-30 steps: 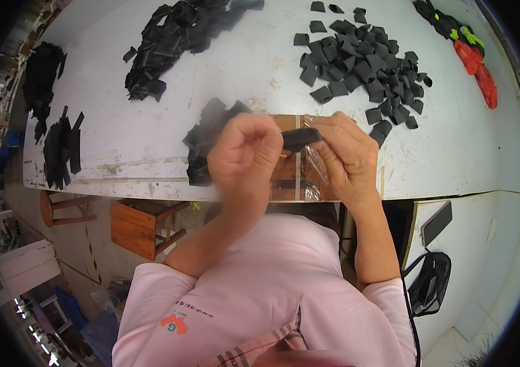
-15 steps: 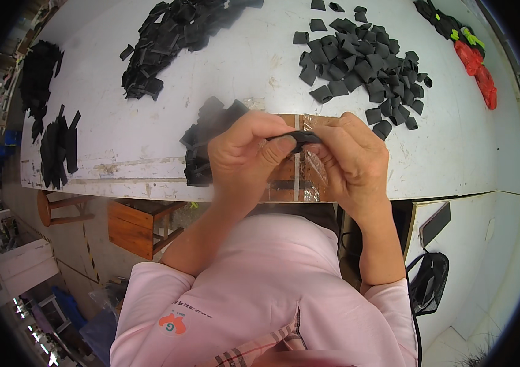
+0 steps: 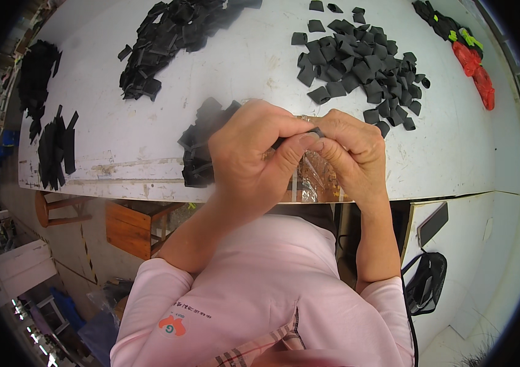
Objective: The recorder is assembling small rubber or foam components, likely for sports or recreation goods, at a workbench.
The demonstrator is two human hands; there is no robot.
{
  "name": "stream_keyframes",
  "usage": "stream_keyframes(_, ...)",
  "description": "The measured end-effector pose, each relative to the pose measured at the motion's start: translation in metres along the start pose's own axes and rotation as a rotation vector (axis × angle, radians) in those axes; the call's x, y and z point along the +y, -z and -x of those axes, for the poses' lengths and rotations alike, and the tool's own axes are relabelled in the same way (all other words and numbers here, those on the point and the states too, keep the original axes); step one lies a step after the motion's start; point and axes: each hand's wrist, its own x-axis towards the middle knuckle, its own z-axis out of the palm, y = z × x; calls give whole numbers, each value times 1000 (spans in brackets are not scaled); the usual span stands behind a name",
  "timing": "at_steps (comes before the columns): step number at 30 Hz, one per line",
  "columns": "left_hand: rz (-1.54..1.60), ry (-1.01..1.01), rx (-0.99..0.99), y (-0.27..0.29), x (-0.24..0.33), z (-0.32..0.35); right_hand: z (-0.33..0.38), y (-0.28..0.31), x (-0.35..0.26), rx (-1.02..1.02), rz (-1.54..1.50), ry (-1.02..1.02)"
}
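Both hands meet over the near edge of the white table (image 3: 254, 67), fingertips pressed together around one small black piece (image 3: 316, 131); the left hand (image 3: 249, 158) curls its fingers over the top and sets its thumb against the piece from below, while the right hand (image 3: 350, 148) pinches the same piece from the other side, so only a dark sliver of it shows between the two thumbs; under the hands lies a clear crinkled plastic bag (image 3: 312, 178), reaching down to the table's edge just below the right hand; just to the left of the left hand, touching its knuckles in the view, sits a small heap of black strips (image 3: 202, 144); beyond the right hand, well up the table, spreads a loose scatter of black squares (image 3: 361, 64); beyond the left hand, farther up, lies a larger tangled pile of black strips (image 3: 171, 37); far to the left of the left hand stand more dark bundles (image 3: 58, 144) near the table's edge; far up and to the right of the right hand lie red and black items with yellow-green bits (image 3: 471, 55); below the table, to the left of the left forearm, a wooden stool (image 3: 131, 226) shows; to the right of the right forearm a dark flat phone (image 3: 432, 223) rests on a white surface, with a black bag (image 3: 425, 284) below it.
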Motion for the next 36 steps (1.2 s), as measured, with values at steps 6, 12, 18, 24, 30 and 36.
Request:
stream_keyframes(6,212,43,10,0,-19,18,6,-10,1,59,396,283)
stream_keyframes(12,336,214,57,-10,-17,23,16,-8,-12,119,201,60)
stream_keyframes(18,373,329,-96,-8,-29,37,18,-6,-14,88,313,112)
stream_keyframes(24,721,723,-9,-2,-1,27,15,-17,-11,135,358,146)
stream_keyframes(30,1312,1157,58,-4,-9,33,20,-29,9,280,456,247)
stream_keyframes(36,1275,1117,153,-6,-12,40,21,-32,18,239,392,195)
